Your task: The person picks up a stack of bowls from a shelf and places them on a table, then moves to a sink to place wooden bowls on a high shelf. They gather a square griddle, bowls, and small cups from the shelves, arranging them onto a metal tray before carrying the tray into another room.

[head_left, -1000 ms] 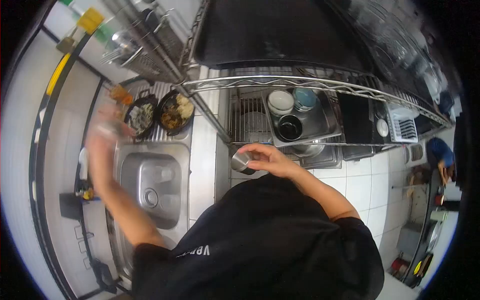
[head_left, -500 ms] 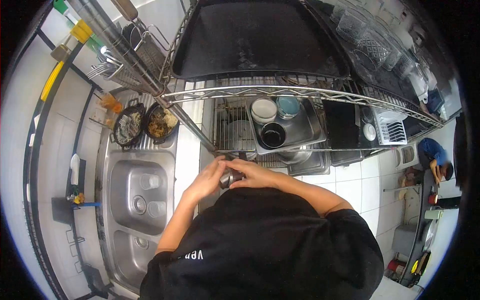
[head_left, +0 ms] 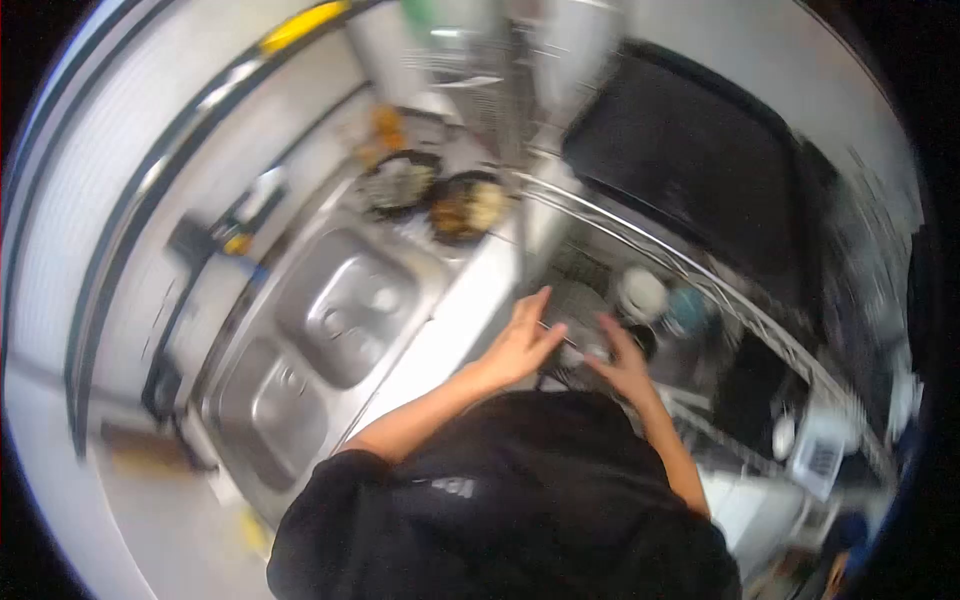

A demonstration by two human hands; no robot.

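Note:
Both hands are in front of my body, apart from each other, before the wire rack. My left hand has its fingers spread, near the white counter edge. My right hand also has spread fingers, close to the stacked bowls. Nothing is clearly held in either. Between them is a blurred, shiny shape that I cannot make out. On the rack are a white bowl and a blue bowl; a dark bowl is partly hidden behind my right hand.
A double steel sink lies to the left, with two dark pans of food scraps behind it. A large black tray rests on the upper shelf. At the lower right are a white slotted basket and part of another person.
The view has turned and blurred, with the sink and rack now slanted. My hands were together around a dark metallic object; they have moved apart and the fingers have spread.

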